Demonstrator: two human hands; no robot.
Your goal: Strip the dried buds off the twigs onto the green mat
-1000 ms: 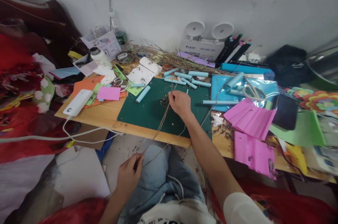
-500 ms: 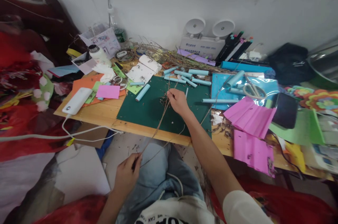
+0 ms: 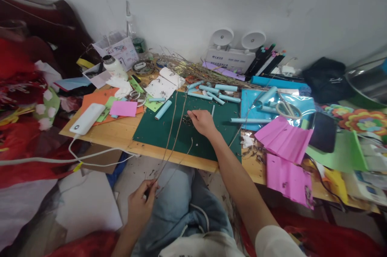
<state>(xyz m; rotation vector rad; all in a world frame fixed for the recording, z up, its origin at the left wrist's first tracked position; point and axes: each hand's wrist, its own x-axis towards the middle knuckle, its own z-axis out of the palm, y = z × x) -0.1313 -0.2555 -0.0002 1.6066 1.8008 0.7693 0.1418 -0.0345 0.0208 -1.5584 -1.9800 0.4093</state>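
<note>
My left hand [image 3: 141,200] pinches thin twigs [image 3: 172,151]; my right hand [image 3: 202,123] is over the green mat [image 3: 151,132], its grip unclear.

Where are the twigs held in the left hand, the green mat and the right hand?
Twigs [image 3: 178,130]: head view, partway along one stem.
Green mat [image 3: 152,128]: head view, on its bare left part.
Right hand [image 3: 203,123]: head view, on the back of the hand.

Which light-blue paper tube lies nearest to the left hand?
The thick tube on the left of the green mat; all others lie farther from the left hand, behind or rightward.
</note>
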